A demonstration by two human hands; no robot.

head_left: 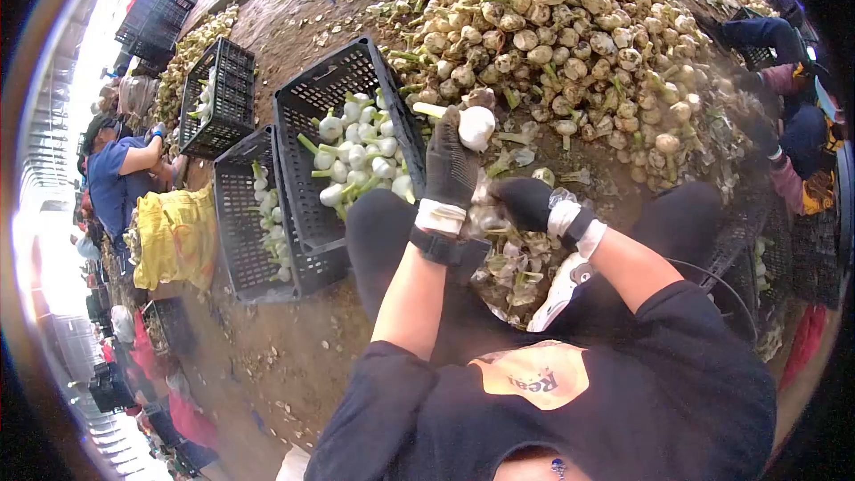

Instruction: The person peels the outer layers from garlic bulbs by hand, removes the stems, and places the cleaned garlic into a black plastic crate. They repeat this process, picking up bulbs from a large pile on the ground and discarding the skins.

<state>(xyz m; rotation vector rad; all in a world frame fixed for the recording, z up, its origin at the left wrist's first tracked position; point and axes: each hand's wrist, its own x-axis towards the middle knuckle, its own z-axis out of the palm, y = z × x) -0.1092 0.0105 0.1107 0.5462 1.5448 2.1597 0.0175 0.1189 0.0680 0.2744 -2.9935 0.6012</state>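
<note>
- Left hand (450, 165) (in a dark glove) grips a white onion (476, 127) just beside the crate (296, 169).
- Right hand (525, 202) is curled shut, near the crate.
- The pile (552, 27) sits behind the crate.

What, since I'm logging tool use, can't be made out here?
Head view:
Right hand: its closed glove hides anything it grips.
White bulb in left hand: underside hidden by glove fingers.
People at lower left rim: blurred, too small.
Right crates: cut off by lens edge.

Peeled white onion (476, 127), held aloft
</note>
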